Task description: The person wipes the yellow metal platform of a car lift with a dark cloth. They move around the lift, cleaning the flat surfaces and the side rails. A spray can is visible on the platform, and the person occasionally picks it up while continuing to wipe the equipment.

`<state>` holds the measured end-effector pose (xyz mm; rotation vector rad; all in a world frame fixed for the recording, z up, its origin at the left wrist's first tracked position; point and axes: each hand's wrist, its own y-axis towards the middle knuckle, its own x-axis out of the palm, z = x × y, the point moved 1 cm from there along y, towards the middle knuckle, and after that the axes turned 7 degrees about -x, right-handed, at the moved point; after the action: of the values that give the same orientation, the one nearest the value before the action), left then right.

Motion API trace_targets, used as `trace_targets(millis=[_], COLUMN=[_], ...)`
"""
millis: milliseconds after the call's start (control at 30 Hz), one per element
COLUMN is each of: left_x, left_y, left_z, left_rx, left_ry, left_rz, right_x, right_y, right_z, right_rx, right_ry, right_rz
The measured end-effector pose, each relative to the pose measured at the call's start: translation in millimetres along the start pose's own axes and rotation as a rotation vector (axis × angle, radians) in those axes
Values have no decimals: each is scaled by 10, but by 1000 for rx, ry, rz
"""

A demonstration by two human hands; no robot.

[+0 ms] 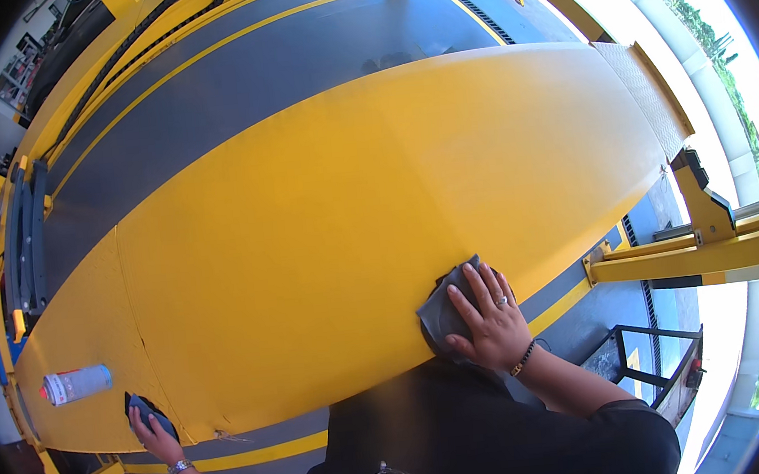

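1. Fingers (465,305) of the right hand (496,331) lie nearly straight and slightly spread over a dark grey cloth (441,311), the thumb out to the side. The palm rests on the cloth rather than closing around it.
2. That cloth is flat against the yellow panel (308,243), at the edge nearest the person, right of the panel's middle; its corners stick out past the fingertips.
3. On the left hand (160,439), the fingers reach over a small dark pad (144,405) at the near edge of the panel's left end. I cannot tell how firmly they hold it, as the thumb is hidden.
4. Just beyond the left hand and to its left, a spray can (79,384) lies on its side on the panel, its reddish tip pointing left.
5. A seam (137,326) crosses the panel to the right of the can, and a textured plate (641,83) sits at the far right end.
6. The right hand wears a ring (501,300) and a bracelet (523,359); the left wrist has a watch (181,468).
7. Below the panel is a grey floor (213,89) with yellow stripes, and a black metal cart (661,333) stands at the lower right.
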<state>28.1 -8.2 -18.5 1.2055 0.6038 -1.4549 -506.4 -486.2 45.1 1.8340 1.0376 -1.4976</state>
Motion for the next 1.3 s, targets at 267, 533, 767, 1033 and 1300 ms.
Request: trace_targets(millis=[267,533,767,1033,1300], left_x=[-104,-20,10,3,349], left_y=[-54,-3,36,83,-2001], left_z=[66,233,136,231,55], left_rx=[16,3,-91,-313,-423], left_ry=[-24,-19,-97,146,-340], left_rz=[22,65,101,188,439], right_x=[-89,-395,-101,19,66], right_y=[2349,3896,2851,800,-106], right_z=[726,1058,861,424,321], right_rx=[21,186,31,-64,-163], right_ry=[-136,-126,-133,-127,-134], right_rz=[76,10,94,99,199])
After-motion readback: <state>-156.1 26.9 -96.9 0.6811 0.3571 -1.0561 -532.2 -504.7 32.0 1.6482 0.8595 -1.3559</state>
